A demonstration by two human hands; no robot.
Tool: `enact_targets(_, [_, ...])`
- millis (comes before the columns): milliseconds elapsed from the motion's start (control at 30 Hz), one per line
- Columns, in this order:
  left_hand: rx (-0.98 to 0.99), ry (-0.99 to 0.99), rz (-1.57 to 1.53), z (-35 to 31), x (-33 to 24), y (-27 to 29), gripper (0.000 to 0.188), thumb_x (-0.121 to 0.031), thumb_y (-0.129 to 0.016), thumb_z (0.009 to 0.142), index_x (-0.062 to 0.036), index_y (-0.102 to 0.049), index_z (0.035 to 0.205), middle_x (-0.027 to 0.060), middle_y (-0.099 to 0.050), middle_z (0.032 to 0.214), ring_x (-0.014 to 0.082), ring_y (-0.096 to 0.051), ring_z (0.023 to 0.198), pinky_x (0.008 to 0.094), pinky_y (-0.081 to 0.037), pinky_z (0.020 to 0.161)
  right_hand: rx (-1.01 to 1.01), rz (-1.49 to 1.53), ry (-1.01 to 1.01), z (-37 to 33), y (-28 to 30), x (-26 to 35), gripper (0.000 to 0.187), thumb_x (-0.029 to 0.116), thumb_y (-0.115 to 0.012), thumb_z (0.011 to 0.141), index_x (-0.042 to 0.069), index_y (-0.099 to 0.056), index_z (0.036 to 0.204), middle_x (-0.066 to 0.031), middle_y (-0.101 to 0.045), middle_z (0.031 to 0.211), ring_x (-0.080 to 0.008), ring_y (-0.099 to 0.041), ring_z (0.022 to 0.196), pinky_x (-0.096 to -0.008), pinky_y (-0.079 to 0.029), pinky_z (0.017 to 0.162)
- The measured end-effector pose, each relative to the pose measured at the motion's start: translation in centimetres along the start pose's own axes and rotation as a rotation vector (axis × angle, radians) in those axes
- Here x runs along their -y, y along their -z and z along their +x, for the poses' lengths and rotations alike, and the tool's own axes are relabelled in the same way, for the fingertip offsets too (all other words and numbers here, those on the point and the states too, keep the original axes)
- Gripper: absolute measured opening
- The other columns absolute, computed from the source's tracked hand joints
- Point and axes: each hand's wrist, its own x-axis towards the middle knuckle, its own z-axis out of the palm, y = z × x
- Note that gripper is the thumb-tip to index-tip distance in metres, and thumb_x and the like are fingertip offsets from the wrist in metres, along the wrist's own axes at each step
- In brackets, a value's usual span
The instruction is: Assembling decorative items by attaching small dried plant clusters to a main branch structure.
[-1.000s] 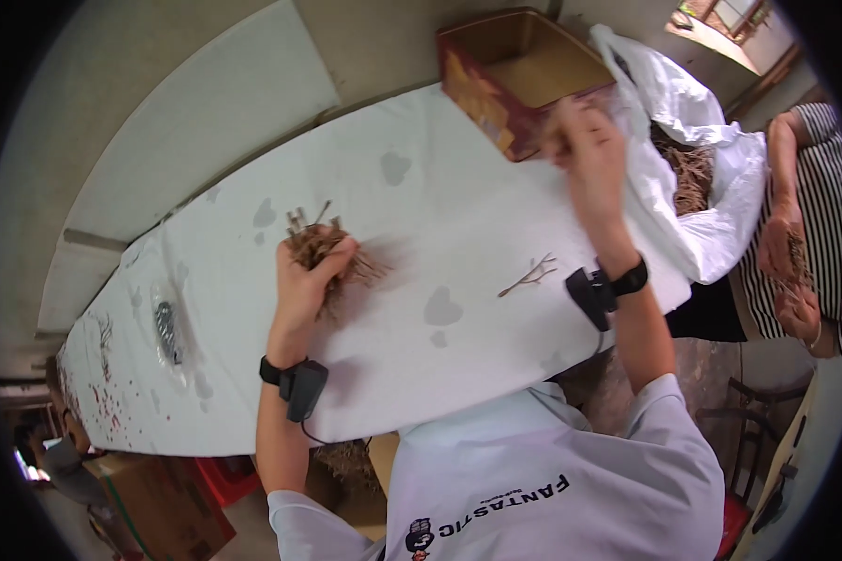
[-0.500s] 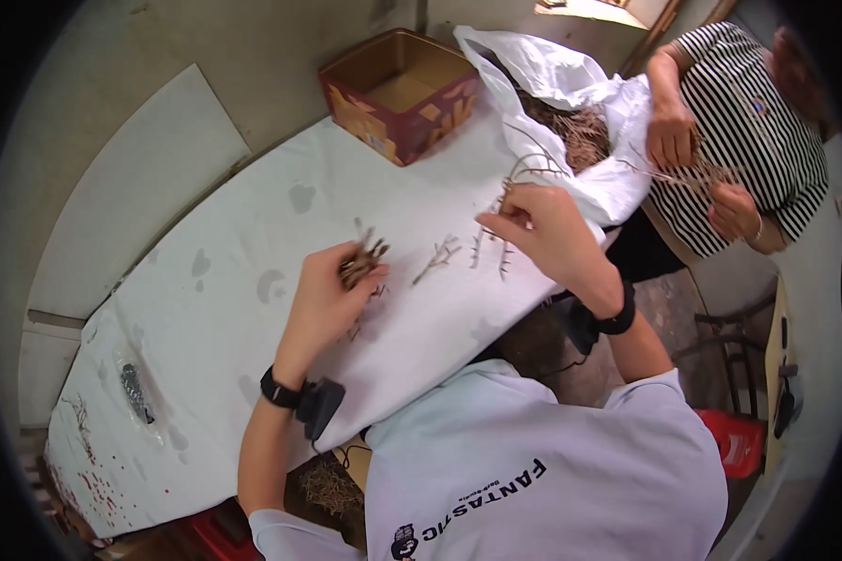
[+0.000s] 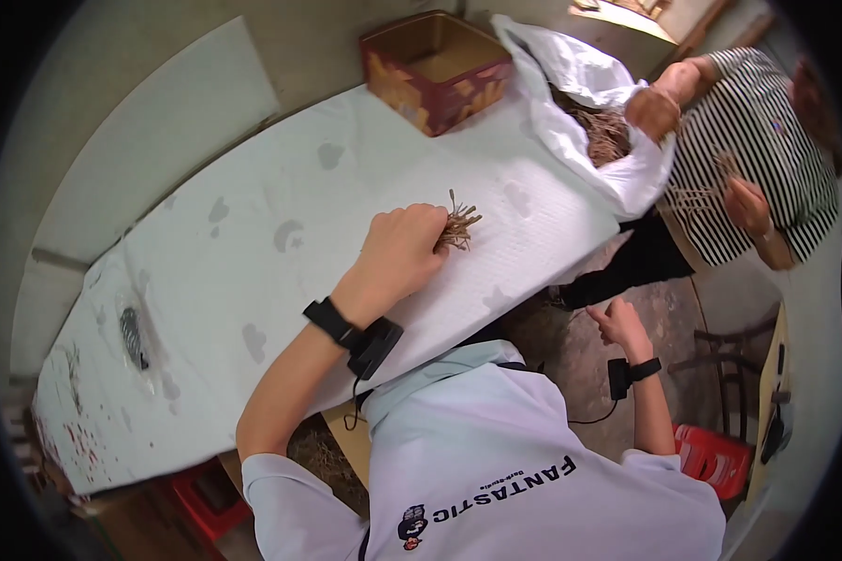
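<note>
My left hand [image 3: 398,254] is closed round a small bunch of dry brown twigs [image 3: 458,227], held over the white-covered table. The twig ends stick out to the right of the fingers, and my hand hides the rest of the bunch. My right hand [image 3: 624,327] is off the table's near right edge, above the floor. Its fingers are curled in, and nothing shows in them. A white sack [image 3: 557,140] with brown dried stems [image 3: 603,134] inside lies open at the table's far right end.
Beside the sack stands a dark red and gold box [image 3: 444,98]. Another person in a striped shirt [image 3: 753,159] holds twigs [image 3: 697,199] at right. A clear plastic packet [image 3: 136,337] lies on the table's left part [image 3: 206,309]. Red stools [image 3: 716,458] stand below.
My right hand has left the twigs and swung right and nearer, off the table. My left hand has moved right with its bunch. The loose sprig between my hands no longer shows.
</note>
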Motion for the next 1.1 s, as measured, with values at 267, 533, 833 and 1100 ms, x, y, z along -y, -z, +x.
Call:
enact_targets(267, [-0.523, 0.871, -0.965, -25.7, -2.3, 10.1, 0.027, 0.0, -0.078, 0.079, 0.0019, -0.061, 0.099, 0.0049, -0.065, 0.079, 0.0129, -0.065, 0.081, 0.029, -0.053, 0.073, 0.334, -0.083, 0.347, 0.4, 0.9, 8.8, 0.05, 0.033, -0.067, 0.093, -0.008, -0.062, 0.064, -0.0117, -0.063, 0.054, -0.0183, -0.065, 0.05, -0.0311, -0.051, 0.05])
enact_targets(533, [-0.583, 1.424, -0.25, -47.0, 0.4, -4.0, 0.035, -0.014, -0.074, 0.085, 0.0032, -0.059, 0.111, 0.0109, -0.069, 0.101, 0.0191, -0.066, 0.086, 0.0328, -0.052, 0.078, 0.814, -0.273, 0.588, -3.3, 2.0, 18.5, 0.032, 0.024, -0.07, 0.089, -0.007, -0.068, 0.079, -0.0114, -0.068, 0.064, -0.0155, -0.067, 0.059, -0.029, -0.052, 0.058])
enact_targets(833, [-0.858, 1.589, -0.479, -55.0, 6.2, -11.1, 0.064, -0.043, -0.067, 0.09, 0.0054, -0.056, 0.129, 0.0197, -0.068, 0.119, 0.0312, -0.065, 0.109, 0.0382, -0.049, 0.09, 0.783, -0.26, 0.756, -4.6, 3.4, 20.6, 0.025, 0.021, -0.076, 0.082, -0.003, -0.07, 0.086, -0.0137, -0.069, 0.072, -0.0233, -0.068, 0.064, -0.0307, -0.052, 0.06])
enact_targets(1100, [-0.05, 1.387, -0.639, -41.6, 3.5, -0.2, 0.043, -0.041, -0.067, 0.093, 0.0012, -0.072, 0.089, 0.008, -0.069, 0.078, 0.0129, -0.061, 0.078, 0.0281, -0.048, 0.07, 0.63, -0.105, 0.767, -5.1, 5.0, 19.2, 0.022, 0.02, -0.071, 0.087, -0.001, -0.068, 0.089, -0.0132, -0.066, 0.069, -0.0242, -0.06, 0.057, -0.0322, -0.049, 0.058])
